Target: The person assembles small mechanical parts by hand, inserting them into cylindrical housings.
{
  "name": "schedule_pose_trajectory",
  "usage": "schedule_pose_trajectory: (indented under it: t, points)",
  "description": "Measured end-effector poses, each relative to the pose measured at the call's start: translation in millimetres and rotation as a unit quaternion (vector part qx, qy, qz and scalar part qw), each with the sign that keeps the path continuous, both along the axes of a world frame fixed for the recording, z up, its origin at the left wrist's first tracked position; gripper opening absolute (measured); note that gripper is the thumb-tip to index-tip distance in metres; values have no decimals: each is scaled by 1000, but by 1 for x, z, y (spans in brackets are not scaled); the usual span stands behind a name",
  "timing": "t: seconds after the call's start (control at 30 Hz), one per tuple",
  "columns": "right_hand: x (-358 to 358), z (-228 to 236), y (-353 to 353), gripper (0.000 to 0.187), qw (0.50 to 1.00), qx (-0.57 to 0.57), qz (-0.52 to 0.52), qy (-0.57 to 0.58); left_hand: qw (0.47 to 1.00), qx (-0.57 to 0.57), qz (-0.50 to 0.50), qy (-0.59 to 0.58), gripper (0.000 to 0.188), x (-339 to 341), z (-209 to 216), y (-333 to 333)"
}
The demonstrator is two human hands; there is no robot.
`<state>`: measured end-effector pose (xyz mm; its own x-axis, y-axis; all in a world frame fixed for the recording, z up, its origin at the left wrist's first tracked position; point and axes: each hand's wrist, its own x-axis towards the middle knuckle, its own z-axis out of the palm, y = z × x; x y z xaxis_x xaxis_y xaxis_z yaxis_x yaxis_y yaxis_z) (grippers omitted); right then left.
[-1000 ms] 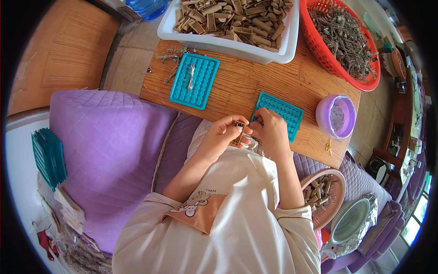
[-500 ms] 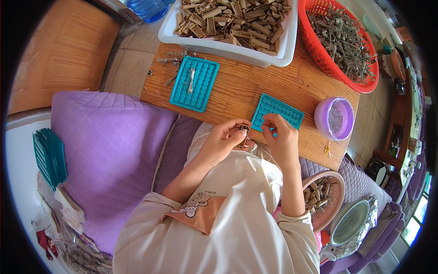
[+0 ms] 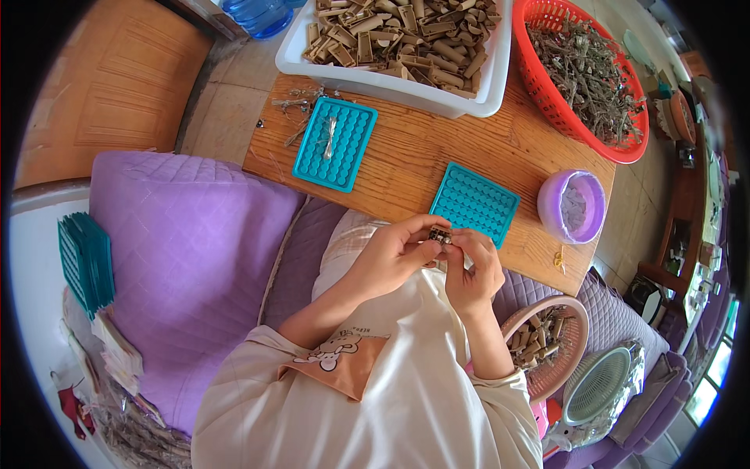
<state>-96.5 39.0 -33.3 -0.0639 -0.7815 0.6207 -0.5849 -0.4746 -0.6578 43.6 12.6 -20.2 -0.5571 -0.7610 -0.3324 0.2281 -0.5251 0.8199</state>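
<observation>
a: what sits between the person's hands?

b: a small brown piece [image 3: 440,235], boxy, close to the near edge of the wooden table [image 3: 406,173] and just below a corner of the turquoise tray [image 3: 475,205] on the right.

a: and how does it look?

b: brown edges frame a dark inside with little pale glints. anything finer is too small to make out.

a: who has hold of it?

b: the left hand [image 3: 396,258] does, thumb and forefinger clamped on its left side. the right hand [image 3: 476,273] comes in from the other side, its fingertips bunched at the piece's right edge; whether they pinch the piece itself or something fine on it, one cannot tell.

a: anything like it about?

b: the white bin [image 3: 391,87] at the far side of the table is heaped with brown pieces [image 3: 406,39] of similar colour, many trough-shaped. more short brown ones [image 3: 539,336] lie in the pink basket [image 3: 576,336] beside the person's right arm.
</observation>
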Motion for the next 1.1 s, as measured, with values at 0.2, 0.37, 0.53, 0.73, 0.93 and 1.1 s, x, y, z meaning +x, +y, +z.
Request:
schedule_pose_trajectory:
  t: [0.2, 0.37, 0.53, 0.73, 0.93, 1.1]
  points:
    - [0, -16, 13, 26, 1000, -16, -21, -12, 998, -28, -40, -39, 31, -6, 4, -1]
    - [1, -16, 14, 22, 998, -10, -10, -61, 999, -11, -32, -29, 30, -8, 7, 3]
    - [-7, -1, 10, 18, 996, 57, 15, -60, 991, -96, -15, -92, 25, -10, 9, 3]
    - [-24, 31, -2, 16, 976, 203, 69, 38, 984, -122, -34, -123, 23, -5, 8, 6]
    - [-35, 71, -28, 41, 885, 414, 207, 52, 954, -184, -141, -189, 26, -5, 20, 8]
    - [-40, 63, -59, 50, 833, 437, 328, 89, 973, -147, -102, -143, 29, -6, 7, 9]
